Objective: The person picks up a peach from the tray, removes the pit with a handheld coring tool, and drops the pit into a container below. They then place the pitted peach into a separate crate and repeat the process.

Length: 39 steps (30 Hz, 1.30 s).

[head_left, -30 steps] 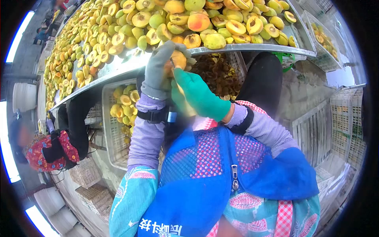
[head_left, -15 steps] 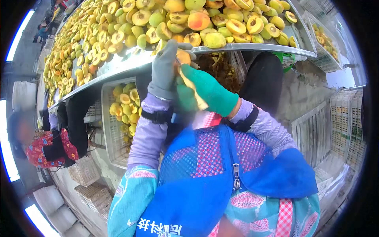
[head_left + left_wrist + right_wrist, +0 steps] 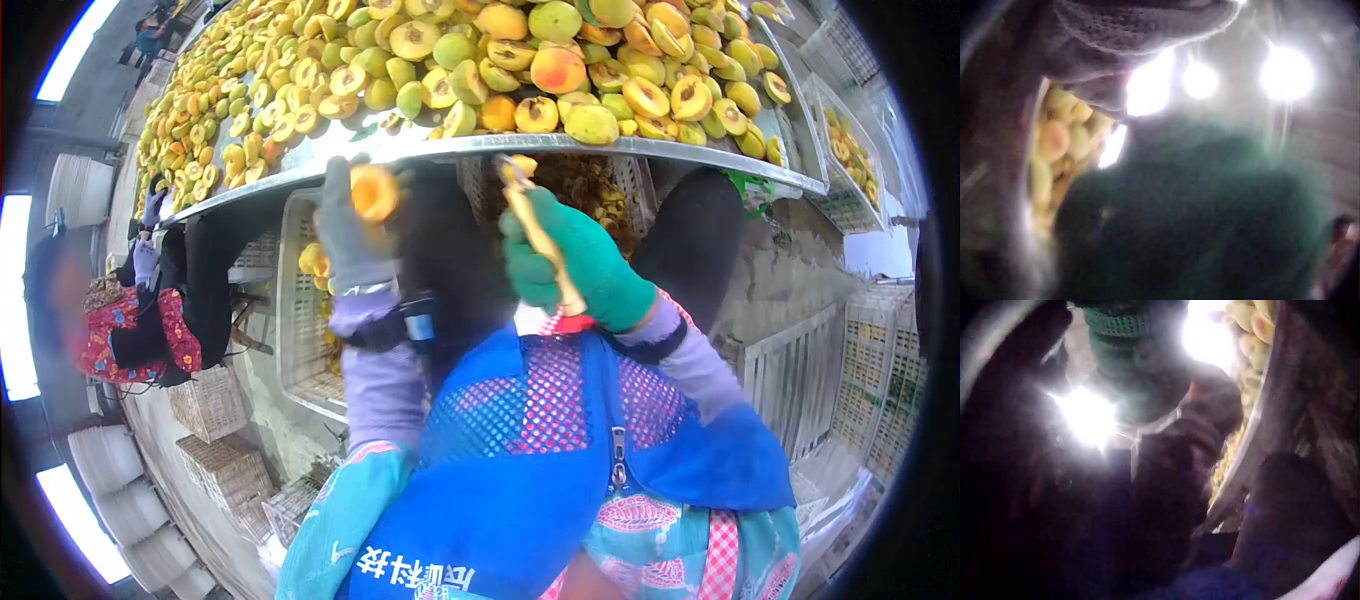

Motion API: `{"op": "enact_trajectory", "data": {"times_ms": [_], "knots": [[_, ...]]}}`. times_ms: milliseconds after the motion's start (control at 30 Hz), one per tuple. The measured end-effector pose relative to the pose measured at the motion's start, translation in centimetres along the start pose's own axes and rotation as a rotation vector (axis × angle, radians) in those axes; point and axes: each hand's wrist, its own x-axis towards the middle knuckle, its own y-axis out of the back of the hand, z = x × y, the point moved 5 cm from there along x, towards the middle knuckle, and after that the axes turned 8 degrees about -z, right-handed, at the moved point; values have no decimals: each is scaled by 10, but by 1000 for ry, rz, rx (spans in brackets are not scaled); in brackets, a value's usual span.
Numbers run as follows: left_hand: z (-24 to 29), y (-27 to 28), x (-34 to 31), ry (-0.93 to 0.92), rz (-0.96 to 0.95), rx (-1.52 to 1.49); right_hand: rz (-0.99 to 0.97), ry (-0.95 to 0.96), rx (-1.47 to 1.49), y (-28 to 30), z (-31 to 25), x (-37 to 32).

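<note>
My left hand (image 3: 345,235), in a grey glove and blurred, holds an orange peach half (image 3: 374,193) with its cut face showing. It is over the gap between the table edge and a crate of fruit halves. To its right, my right hand (image 3: 590,255), in a green glove, grips a pitting tool (image 3: 540,235) by its pale wooden handle. A yellow-orange scrap (image 3: 521,167) sits at the tool's metal tip, just below the table edge. In the left wrist view the green glove (image 3: 1191,212) is a dark blur below the grey glove (image 3: 1147,31).
A metal-edged table (image 3: 440,148) heaped with halved peaches (image 3: 415,40) runs across the front. Beneath it lies a container of brown pits (image 3: 575,190). A white crate (image 3: 297,350) stands at left. Another person (image 3: 150,335) sits further left, near stacked baskets (image 3: 215,405).
My hands were together on the peach and have come apart. The left hand has moved left with the peach half, while the right stays to the right with the tool. The view has shifted slightly.
</note>
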Motion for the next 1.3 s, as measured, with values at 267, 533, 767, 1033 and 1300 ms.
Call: {"op": "enact_trajectory", "data": {"times_ms": [267, 533, 767, 1033, 1300], "knots": [[-8, -62, 125, -266, -231, 1847, 532, -14, -359, 45, -1, -13], [-6, -67, 71, -94, -540, 651, 519, 631, -1619, -1, -58, 29], [-22, -101, 16, -397, -598, 777, 578, 690, -1620, 12, -47, 37], [-32, -103, 5, -95, -326, 251, 581, 706, -1735, 9, -26, 37], [-33, -104, 1, -146, -384, 329, 435, 566, -1000, 5, -14, 39]]}}
